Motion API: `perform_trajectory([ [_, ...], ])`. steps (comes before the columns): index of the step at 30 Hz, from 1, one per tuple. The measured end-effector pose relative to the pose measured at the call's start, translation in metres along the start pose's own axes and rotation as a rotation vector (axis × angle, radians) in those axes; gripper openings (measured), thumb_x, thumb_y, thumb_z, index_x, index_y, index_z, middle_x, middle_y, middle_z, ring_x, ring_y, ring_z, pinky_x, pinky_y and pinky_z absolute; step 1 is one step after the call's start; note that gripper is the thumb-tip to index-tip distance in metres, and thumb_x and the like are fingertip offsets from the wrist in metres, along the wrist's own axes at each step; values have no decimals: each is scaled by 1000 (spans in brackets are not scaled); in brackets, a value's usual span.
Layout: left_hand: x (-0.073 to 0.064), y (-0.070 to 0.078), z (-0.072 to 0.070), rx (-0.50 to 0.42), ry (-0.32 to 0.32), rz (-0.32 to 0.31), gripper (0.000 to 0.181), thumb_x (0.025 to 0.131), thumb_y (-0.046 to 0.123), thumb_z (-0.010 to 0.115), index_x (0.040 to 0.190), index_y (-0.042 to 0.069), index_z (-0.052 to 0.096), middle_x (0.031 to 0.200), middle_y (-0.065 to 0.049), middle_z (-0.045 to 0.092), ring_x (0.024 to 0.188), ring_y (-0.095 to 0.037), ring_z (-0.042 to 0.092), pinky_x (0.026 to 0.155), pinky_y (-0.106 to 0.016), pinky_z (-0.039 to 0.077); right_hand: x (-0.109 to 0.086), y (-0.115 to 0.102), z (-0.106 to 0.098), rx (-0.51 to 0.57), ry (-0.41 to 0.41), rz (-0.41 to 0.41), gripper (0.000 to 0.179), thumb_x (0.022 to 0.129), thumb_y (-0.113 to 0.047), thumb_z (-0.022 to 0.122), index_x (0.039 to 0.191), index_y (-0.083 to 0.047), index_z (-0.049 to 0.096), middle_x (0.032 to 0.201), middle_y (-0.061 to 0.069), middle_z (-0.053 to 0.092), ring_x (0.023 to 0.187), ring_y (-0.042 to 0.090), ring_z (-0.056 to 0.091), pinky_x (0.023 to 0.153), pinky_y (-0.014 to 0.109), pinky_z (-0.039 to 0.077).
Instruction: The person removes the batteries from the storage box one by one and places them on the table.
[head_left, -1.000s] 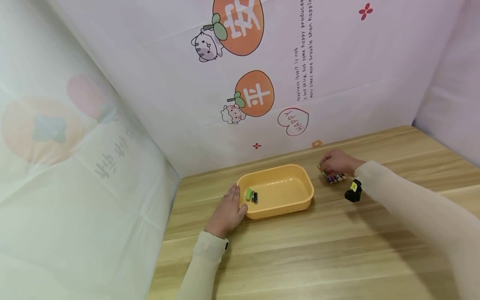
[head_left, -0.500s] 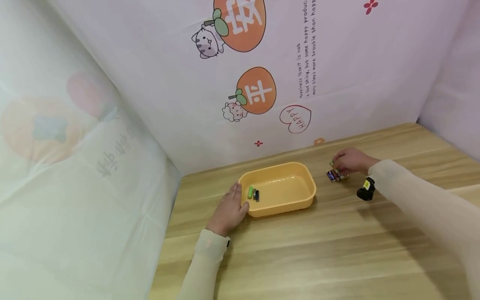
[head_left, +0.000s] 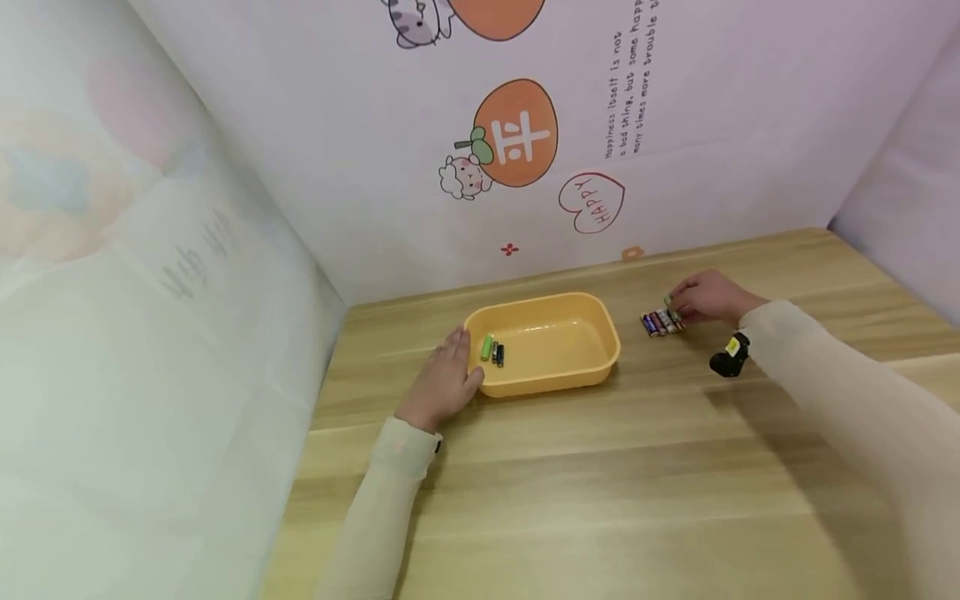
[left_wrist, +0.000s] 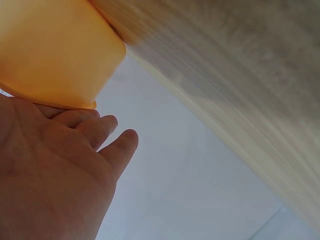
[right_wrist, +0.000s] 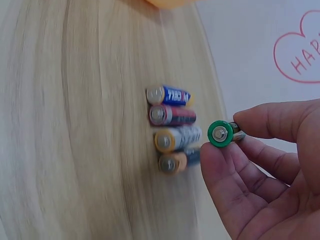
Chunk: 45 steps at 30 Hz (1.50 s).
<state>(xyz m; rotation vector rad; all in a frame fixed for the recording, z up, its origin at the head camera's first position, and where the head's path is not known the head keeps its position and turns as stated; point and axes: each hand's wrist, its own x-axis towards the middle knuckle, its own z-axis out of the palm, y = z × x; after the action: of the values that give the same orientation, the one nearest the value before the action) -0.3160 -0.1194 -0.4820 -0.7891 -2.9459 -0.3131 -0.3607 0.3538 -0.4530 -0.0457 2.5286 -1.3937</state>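
My left hand (head_left: 438,379) lies with straight fingers against the left end of a yellow plastic tray (head_left: 555,358). In the left wrist view, the fingers of that hand (left_wrist: 60,160) reach along the tray's rim. Inside the tray, near its left end, are a light green battery (head_left: 487,347) and two dark batteries (head_left: 497,355). My right hand (head_left: 712,296) is to the right of the tray. Thumb and fingers pinch a green-ended battery (right_wrist: 220,134), its end facing the right wrist camera. Beside it, a row of several batteries (right_wrist: 172,115), blue, red, white and black-copper, lies on the table.
The wood-grain table (head_left: 525,500) meets a printed white cloth wall (head_left: 405,258) close behind the tray and battery row. Another white cloth (head_left: 187,417) hangs along the left side. A black wrist camera (head_left: 729,357) sits under the right sleeve.
My right hand has shifted rightward along the battery row with the green-ended battery, uncovering more of the row. The left hand stays at the tray. The head view has tilted down.
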Motion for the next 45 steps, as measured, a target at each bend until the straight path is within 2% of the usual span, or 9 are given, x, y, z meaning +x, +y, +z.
perform_trajectory([
  [4, 7, -4, -9, 16, 2, 1, 68, 101, 34, 36, 153, -5, 16, 160, -18, 14, 147, -27, 12, 116, -44, 16, 1, -1, -9, 11, 23, 21, 50, 95, -11, 58, 132, 20, 42, 120, 30, 56, 94, 24, 64, 82, 41, 55],
  [9, 9, -7, -9, 17, -3, 7, 68, 101, 33, 37, 153, -5, 16, 159, -19, 15, 147, -28, 13, 116, -44, 16, 2, 8, -14, 18, 37, 33, 48, 96, -11, 58, 131, 20, 43, 117, 29, 57, 91, 24, 64, 80, 42, 55],
  [14, 6, -10, -9, 15, -7, 12, 68, 101, 33, 38, 153, -5, 15, 160, -18, 14, 147, -26, 10, 115, -45, 17, 3, 17, -8, 0, 47, 39, 44, 94, -10, 60, 126, 19, 49, 110, 24, 61, 90, 25, 63, 77, 39, 56],
  [20, 1, -13, -11, 9, -25, 10, 70, 100, 36, 35, 153, -4, 14, 160, -17, 12, 147, -24, 6, 116, -44, 15, 8, 26, 2, -44, 64, 49, 41, 92, -9, 60, 123, 18, 53, 108, 24, 62, 89, 27, 62, 74, 38, 56],
  [30, -5, -8, -7, 8, -31, 0, 68, 101, 35, 35, 154, -3, 15, 161, -15, 10, 147, -26, 11, 115, -44, 17, 3, 29, 5, -143, 34, 62, 44, 92, -12, 58, 123, 19, 51, 103, 23, 63, 88, 28, 63, 71, 36, 57],
  [37, -4, -2, -7, -17, -25, 2, 68, 101, 34, 36, 153, -4, 15, 161, -15, 8, 147, -28, 12, 115, -45, 17, -1, 27, -1, -153, 50, 73, 43, 92, -11, 58, 123, 19, 52, 100, 22, 63, 85, 26, 63, 70, 36, 57],
  [45, -2, -1, -10, -18, -20, -7, 67, 101, 33, 38, 153, -5, 16, 160, -16, 11, 147, -25, 10, 115, -43, 16, 0, 21, -1, -149, 48, 80, 42, 93, -10, 58, 123, 18, 52, 99, 20, 62, 85, 25, 61, 71, 36, 57],
])
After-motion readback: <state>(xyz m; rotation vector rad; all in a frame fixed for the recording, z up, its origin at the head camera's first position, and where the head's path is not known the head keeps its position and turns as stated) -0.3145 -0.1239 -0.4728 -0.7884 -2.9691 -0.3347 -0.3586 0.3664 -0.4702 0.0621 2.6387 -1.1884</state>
